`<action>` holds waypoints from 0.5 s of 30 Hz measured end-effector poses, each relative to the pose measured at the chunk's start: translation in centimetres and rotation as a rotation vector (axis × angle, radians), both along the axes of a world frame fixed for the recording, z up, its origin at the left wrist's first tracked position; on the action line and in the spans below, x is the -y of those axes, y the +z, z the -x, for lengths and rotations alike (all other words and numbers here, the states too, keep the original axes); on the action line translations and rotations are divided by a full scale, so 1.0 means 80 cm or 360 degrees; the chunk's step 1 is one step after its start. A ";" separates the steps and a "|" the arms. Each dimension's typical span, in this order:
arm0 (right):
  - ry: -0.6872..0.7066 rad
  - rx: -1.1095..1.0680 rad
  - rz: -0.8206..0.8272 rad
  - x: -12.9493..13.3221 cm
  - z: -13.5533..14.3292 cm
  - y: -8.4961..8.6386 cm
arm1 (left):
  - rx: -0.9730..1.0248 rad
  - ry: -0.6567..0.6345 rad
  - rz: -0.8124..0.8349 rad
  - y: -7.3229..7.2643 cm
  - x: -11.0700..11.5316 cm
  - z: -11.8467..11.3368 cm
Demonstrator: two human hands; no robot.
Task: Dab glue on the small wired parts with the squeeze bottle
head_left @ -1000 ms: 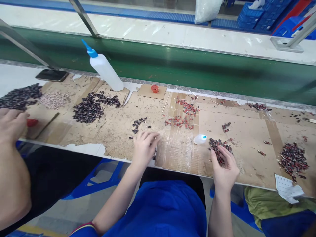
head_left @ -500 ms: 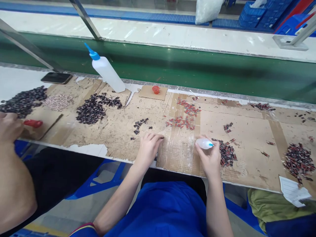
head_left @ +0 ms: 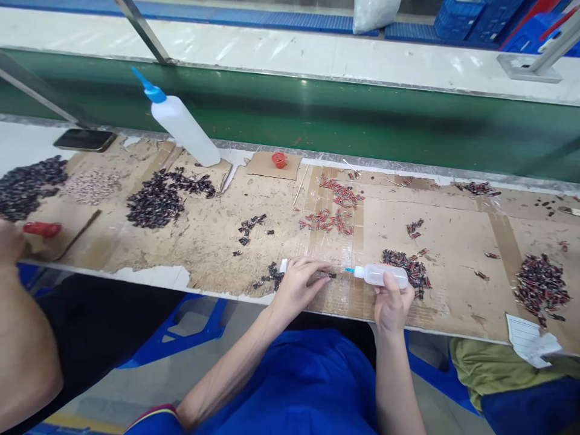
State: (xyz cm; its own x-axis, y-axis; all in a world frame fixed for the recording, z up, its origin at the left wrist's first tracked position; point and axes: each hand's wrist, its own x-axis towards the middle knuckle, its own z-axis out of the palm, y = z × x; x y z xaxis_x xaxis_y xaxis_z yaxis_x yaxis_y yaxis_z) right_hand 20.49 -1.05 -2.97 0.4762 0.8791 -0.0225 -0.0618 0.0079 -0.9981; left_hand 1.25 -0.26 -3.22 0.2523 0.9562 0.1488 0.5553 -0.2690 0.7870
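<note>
My right hand (head_left: 393, 302) is closed around a small clear squeeze bottle (head_left: 385, 275). The bottle lies nearly level, and its blue nozzle points left. Facing the nozzle, my left hand (head_left: 302, 283) pinches a small black part (head_left: 330, 275) between thumb and fingertips; a short gap separates part and nozzle tip. Several loose black parts (head_left: 272, 275) lie just left of my left hand. Beyond both hands are small red parts (head_left: 333, 220) scattered on the cardboard (head_left: 217, 241). A pile of black-and-red parts (head_left: 414, 272) sits just behind and right of the squeeze bottle.
A large white bottle (head_left: 185, 130) with a blue nozzle leans at the back left. Near it are a red cap (head_left: 279, 160) and a heap of black parts (head_left: 156, 202). Another person's arm (head_left: 27, 338) enters at left, beside a red-handled tool (head_left: 42, 229). A phone (head_left: 85, 139) lies beyond.
My left hand has moved right, toward the bottle, and black parts now show where it was. My right hand has turned the bottle so its nozzle points left instead of right.
</note>
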 end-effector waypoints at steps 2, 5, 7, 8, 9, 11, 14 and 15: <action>0.0010 0.0132 0.0035 0.000 0.003 0.002 | 0.0003 0.0021 -0.0006 0.000 -0.001 -0.002; 0.0012 0.0291 0.0045 0.001 0.003 0.003 | 0.0004 0.0062 -0.0024 0.000 -0.001 -0.005; 0.0036 0.0360 0.0024 0.002 0.004 0.003 | -0.0003 0.0078 -0.0040 0.000 -0.001 -0.006; 0.0060 0.0388 0.0018 0.003 0.004 0.003 | -0.0011 0.0082 -0.0048 0.000 0.000 -0.006; 0.0083 0.0411 0.0016 0.003 0.005 0.002 | -0.0019 0.0090 -0.0058 0.000 0.000 -0.006; 0.0107 0.0440 0.0027 0.004 0.006 0.002 | -0.0040 0.0108 -0.0072 0.001 0.001 -0.007; 0.0122 0.0474 0.0057 0.004 0.007 0.003 | -0.0073 0.0126 -0.0105 0.001 0.001 -0.008; 0.0128 0.0491 0.0073 0.004 0.008 0.003 | -0.0082 0.0124 -0.0120 0.002 0.001 -0.008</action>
